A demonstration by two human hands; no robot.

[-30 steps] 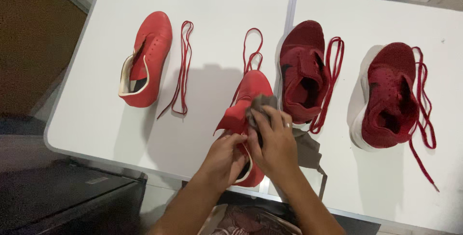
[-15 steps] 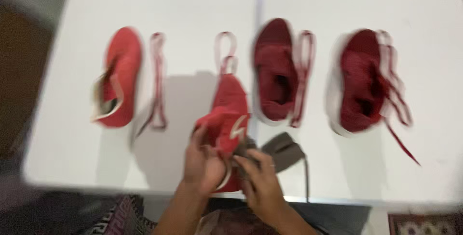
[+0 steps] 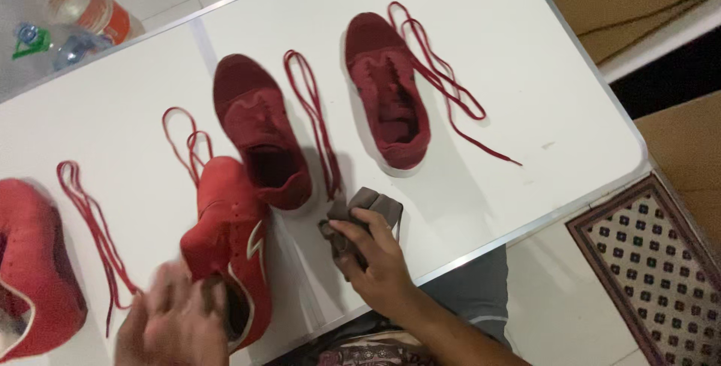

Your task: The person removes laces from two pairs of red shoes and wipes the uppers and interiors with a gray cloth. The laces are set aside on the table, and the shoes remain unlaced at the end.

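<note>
My left hand (image 3: pixel 174 321) grips the heel of a bright red shoe (image 3: pixel 229 238) lying on the white table (image 3: pixel 488 73); the hand is blurred. Just to the right of that shoe, my right hand (image 3: pixel 375 257) holds a bunched brown-grey cloth (image 3: pixel 362 207) against the tabletop. A loose red lace (image 3: pixel 184 141) lies just beyond the shoe's toe.
Two dark red knit shoes (image 3: pixel 259 129) (image 3: pixel 389 88) lie further back, each with a loose red lace (image 3: pixel 312 111) (image 3: pixel 443 84) beside it. Another bright red shoe (image 3: pixel 30 265) and lace (image 3: pixel 86 216) lie at left. A plastic bottle (image 3: pixel 64 13) is at the far left corner, a patterned mat (image 3: pixel 653 261) on the floor at right.
The view has swung to the right and tilted. My right hand has taken the cloth off the red shoe and set it on the table beside it. My left hand still grips the heel.
</note>
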